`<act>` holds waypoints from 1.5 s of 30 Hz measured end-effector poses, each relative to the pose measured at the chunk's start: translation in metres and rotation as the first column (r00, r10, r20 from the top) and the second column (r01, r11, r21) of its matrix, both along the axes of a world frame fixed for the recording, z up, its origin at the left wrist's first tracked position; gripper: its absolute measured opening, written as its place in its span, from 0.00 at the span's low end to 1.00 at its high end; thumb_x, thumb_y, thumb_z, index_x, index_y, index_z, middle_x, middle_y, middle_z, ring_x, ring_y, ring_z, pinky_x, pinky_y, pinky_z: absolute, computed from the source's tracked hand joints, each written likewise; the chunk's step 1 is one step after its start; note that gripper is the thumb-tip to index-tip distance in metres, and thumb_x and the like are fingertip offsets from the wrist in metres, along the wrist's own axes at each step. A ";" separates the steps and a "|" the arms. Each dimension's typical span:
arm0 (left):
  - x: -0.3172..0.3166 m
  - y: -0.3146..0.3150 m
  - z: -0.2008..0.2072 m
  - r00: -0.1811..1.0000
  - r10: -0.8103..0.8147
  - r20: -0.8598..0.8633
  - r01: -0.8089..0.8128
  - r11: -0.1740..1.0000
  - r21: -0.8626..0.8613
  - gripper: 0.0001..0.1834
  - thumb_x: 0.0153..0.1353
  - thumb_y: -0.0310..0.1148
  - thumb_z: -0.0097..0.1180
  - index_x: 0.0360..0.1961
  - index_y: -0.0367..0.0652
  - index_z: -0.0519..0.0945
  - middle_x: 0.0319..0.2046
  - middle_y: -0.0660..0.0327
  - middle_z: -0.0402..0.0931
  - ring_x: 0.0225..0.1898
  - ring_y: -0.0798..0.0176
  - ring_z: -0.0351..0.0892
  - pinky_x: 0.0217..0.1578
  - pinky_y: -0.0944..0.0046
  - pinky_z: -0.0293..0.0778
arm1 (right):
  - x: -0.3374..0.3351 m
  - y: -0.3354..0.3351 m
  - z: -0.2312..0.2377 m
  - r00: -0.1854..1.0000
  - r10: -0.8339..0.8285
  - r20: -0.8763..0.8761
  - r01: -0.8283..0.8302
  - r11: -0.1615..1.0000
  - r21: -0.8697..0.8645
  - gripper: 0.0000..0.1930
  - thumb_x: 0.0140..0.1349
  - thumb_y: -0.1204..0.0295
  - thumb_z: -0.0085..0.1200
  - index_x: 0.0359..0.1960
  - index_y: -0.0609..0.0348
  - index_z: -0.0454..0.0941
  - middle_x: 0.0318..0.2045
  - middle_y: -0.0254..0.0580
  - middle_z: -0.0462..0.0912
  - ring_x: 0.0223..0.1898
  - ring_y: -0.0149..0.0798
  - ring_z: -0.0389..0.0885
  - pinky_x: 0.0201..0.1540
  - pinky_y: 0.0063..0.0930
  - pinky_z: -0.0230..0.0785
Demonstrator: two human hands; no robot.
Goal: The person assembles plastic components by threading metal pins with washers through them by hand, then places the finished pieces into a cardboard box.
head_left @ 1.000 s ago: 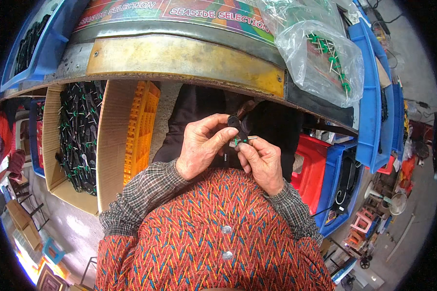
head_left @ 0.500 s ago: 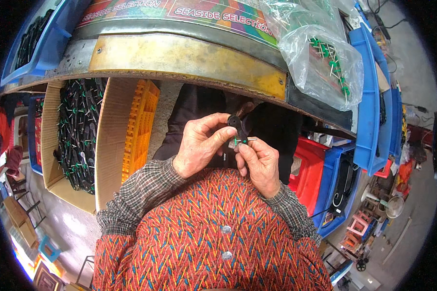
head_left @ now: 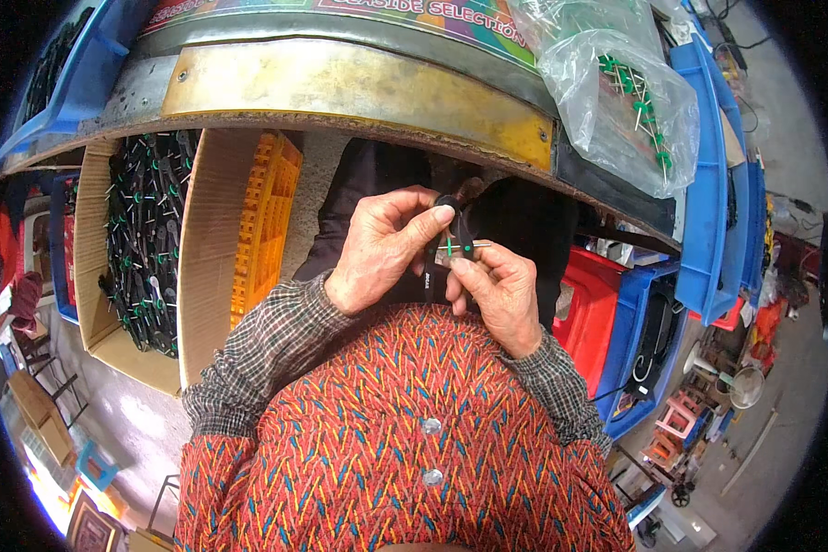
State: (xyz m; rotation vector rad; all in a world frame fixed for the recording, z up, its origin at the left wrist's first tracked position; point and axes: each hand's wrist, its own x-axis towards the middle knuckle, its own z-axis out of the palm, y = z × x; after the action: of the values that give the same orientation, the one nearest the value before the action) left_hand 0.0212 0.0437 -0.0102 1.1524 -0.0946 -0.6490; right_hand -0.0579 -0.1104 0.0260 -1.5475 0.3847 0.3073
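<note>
My left hand [head_left: 386, 241] pinches the top of a small black two-legged plastic part [head_left: 463, 230] between thumb and fingers, in front of my lap. A thin metal pin with a green piece [head_left: 449, 248] crosses the part's lower end. My right hand [head_left: 504, 293] is closed at that pin, thumb and forefinger together at its right end. The exact contact is partly hidden by the fingers.
A cardboard box [head_left: 198, 239] full of black parts with green pins [head_left: 145, 239] stands at left, beside an orange crate [head_left: 265, 221]. The bench edge [head_left: 359, 87] runs ahead. A clear bag [head_left: 607, 110] holds green-headed pins. Blue bins [head_left: 708, 202] stand at right.
My left thumb has moved up over the top of the black part. My right hand has shifted slightly right, still at the pin. The whole view has tilted a little.
</note>
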 end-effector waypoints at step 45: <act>0.000 0.010 -0.004 0.999 -0.048 -0.001 0.048 0.998 0.046 0.12 0.64 0.35 0.56 0.40 0.34 0.79 0.22 0.69 0.75 0.20 0.80 0.68 0.19 0.77 0.65 | 0.019 0.009 0.001 0.985 0.146 0.090 -0.126 0.973 -0.194 0.10 0.60 0.69 0.60 0.32 0.65 0.76 0.20 0.25 0.71 0.26 0.19 0.67 0.26 0.19 0.62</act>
State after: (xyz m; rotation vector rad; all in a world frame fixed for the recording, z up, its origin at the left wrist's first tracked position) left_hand 0.0215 0.0537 -0.0138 1.1976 -0.1076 -0.6968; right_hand -0.0392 -0.1013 0.0274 -1.7723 0.2311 0.3025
